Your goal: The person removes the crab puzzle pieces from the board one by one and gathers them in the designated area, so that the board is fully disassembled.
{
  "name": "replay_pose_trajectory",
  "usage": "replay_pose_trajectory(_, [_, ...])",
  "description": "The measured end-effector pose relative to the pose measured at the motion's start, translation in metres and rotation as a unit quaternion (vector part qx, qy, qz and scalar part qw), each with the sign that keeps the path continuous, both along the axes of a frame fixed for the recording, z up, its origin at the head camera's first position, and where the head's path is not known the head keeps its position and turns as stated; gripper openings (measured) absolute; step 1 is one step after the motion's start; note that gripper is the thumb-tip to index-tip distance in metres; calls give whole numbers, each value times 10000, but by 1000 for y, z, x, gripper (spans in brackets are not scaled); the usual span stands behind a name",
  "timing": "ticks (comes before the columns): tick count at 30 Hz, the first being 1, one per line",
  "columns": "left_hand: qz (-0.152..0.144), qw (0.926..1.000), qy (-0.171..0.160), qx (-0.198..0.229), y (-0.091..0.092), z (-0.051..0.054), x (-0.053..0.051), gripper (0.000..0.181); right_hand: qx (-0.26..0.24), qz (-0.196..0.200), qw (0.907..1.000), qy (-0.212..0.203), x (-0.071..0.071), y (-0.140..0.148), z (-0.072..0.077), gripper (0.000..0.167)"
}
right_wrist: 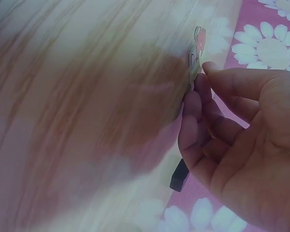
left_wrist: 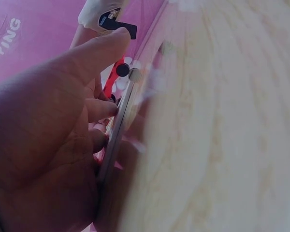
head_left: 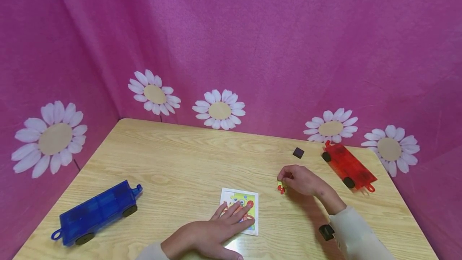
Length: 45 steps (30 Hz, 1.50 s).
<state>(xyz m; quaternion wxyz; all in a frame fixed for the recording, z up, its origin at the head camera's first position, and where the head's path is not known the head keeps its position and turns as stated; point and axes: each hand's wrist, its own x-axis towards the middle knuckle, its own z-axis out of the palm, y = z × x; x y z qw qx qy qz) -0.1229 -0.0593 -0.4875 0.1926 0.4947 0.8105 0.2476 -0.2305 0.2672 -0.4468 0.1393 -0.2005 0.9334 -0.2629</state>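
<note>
A small picture puzzle in a white frame (head_left: 256, 222) lies on the table near the front. Across it, fingers spread, rests my left hand (head_left: 216, 234), covering much of the printed picture. To the right, my right hand (head_left: 303, 180) pinches a yellow and red puzzle piece (head_left: 281, 188) between thumb and fingertips. The right wrist view shows this thin piece (right_wrist: 199, 46) roughly edge-on, jutting past the fingertips. In the left wrist view, the frame's edge is visible beside the left fingers (left_wrist: 101, 110).
On the left stands a blue see-through toy wagon (head_left: 97, 214) with black wheels. A similar red wagon (head_left: 348, 166) is at the far right. Beyond my right hand lies a small dark square (head_left: 298, 153). A pink cloth (head_left: 231, 43) with white flowers hangs behind the table.
</note>
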Motion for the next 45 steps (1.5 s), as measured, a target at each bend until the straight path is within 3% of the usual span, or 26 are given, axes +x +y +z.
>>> replay_pose_trajectory(9, [21,10000,-4,14,1,0,1,84,-159,110,9994,304,1,-5,2,7])
replay_pose_trajectory(18, [30,10000,48,-24,1,1,1,84,-673,801,9941,268,16,-40,7,15])
replay_pose_trajectory(26, [62,9999,115,-61,0,3,2,82,-1046,1445,9839,64,26,-73,1,17])
replay_pose_trajectory(35, [71,9999,88,-113,0,3,3,82,-1039,1529,9828,29,28,-89,-6,22])
replay_pose_trajectory(45, [65,9999,-72,-135,0,3,1,82,-898,1330,9870,28,29,-94,-8,21])
